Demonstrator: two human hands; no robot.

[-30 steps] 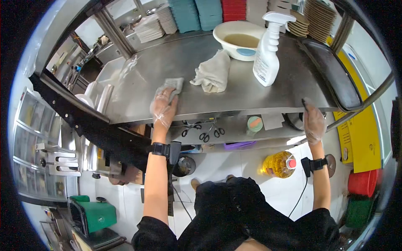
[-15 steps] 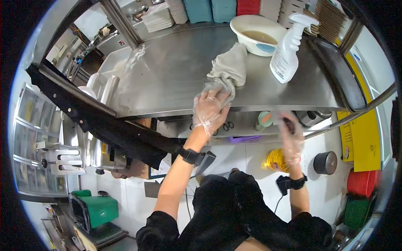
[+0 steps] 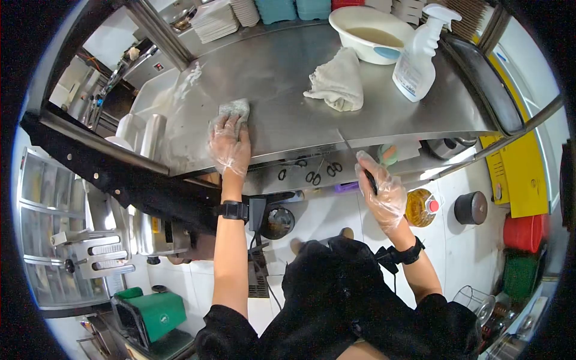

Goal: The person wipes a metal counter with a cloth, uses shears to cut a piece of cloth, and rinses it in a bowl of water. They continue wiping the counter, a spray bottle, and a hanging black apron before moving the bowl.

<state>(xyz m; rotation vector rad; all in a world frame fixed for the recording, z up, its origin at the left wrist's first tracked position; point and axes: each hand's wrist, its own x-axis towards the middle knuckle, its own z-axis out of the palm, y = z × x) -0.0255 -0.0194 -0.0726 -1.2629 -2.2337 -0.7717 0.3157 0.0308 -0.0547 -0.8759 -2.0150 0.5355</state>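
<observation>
My left hand [image 3: 228,147], in a clear glove, presses flat on a small grey scouring pad [image 3: 234,108] at the left part of the steel counter [image 3: 282,102]. My right hand [image 3: 383,193], also gloved, hangs below the counter's front edge, apart from it, with its fingers curled on a small dark object [image 3: 370,180]. A crumpled white rag [image 3: 337,81] lies on the counter right of the pad. Behind it stand a cream bowl [image 3: 366,27] of brownish liquid and a white spray bottle [image 3: 417,60].
Scissors [image 3: 312,175] hang under the counter. A long black tray [image 3: 487,84] lies at the counter's right end. Plate stacks [image 3: 216,21] line the back. On the floor are an oil bottle [image 3: 420,207], a dark pot [image 3: 471,207] and a red tub [image 3: 523,233].
My left hand swept the pad right to the rag, then back to the left. My right hand left the counter's right edge and dropped below the front edge.
</observation>
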